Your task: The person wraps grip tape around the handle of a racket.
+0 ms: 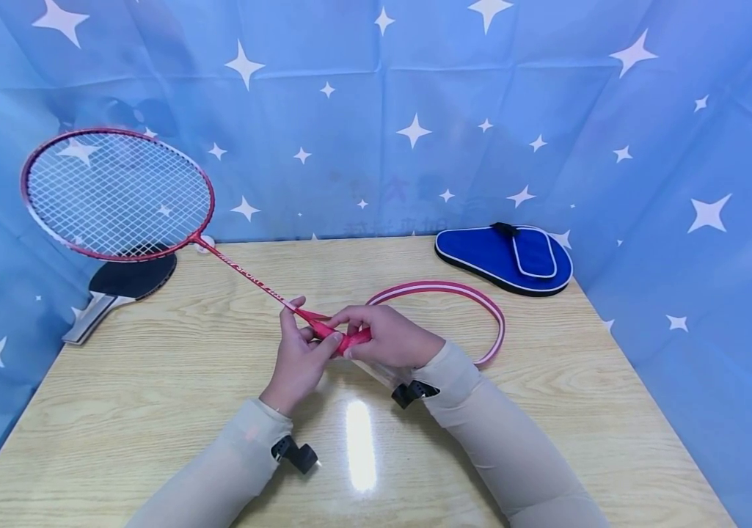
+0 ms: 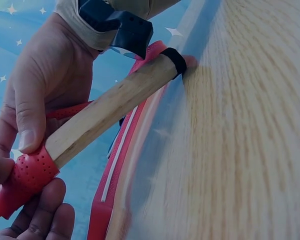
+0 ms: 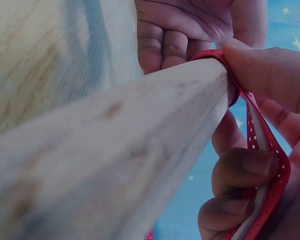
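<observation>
head view: right hand (image 1: 394, 336) pinches red tape (image 1: 442, 284).

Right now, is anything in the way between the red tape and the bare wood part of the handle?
Nothing that I can see. The wound part of the red tape comes right up to the bare wood, which looks uncovered from there to the black band near its end.

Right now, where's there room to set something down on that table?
Bare table lies between the right sleeve and the table's right edge, nearer than the blue case; more lies between the paddle and left sleeve. Crowded: the middle, where left fingers and right fingers meet at the racket handle beside looping red tape.
</observation>
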Action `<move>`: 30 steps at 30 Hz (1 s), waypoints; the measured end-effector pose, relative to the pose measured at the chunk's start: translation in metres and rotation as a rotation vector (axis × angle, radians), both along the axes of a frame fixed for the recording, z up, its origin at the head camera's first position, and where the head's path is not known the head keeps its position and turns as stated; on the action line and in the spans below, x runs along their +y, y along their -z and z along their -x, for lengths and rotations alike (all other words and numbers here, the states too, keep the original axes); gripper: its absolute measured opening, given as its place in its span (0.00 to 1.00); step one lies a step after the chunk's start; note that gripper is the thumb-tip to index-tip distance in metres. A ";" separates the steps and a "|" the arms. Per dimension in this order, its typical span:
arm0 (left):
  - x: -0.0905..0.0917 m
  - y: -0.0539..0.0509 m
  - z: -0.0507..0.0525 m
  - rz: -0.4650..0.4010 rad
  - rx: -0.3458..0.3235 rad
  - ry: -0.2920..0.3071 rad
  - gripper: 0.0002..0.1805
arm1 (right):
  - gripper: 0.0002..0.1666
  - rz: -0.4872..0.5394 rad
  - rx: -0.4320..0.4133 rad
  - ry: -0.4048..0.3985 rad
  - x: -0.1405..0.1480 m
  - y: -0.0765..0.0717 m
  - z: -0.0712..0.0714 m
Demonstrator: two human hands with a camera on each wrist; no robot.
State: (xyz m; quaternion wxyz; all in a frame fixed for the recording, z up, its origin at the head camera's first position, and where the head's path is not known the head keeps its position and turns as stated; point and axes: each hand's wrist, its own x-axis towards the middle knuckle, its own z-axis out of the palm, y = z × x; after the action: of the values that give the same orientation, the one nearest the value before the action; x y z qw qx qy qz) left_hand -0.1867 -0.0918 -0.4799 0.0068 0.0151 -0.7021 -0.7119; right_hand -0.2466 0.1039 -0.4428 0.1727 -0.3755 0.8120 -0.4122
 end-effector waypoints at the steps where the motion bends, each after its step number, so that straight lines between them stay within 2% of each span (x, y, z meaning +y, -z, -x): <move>1: 0.000 0.000 0.000 -0.004 0.001 0.001 0.44 | 0.28 -0.003 0.001 -0.004 0.000 0.000 0.000; 18: -0.001 -0.002 -0.001 -0.009 -0.002 0.010 0.43 | 0.27 -0.001 -0.028 -0.019 0.003 0.001 0.001; 30: -0.001 -0.001 -0.001 0.025 -0.022 0.033 0.44 | 0.27 -0.025 0.009 -0.037 0.003 -0.002 0.000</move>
State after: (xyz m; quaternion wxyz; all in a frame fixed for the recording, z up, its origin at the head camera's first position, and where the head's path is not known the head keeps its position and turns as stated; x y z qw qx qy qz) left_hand -0.1855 -0.0923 -0.4784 -0.0124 0.0114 -0.7111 -0.7029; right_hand -0.2466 0.1071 -0.4412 0.1810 -0.3901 0.8108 -0.3970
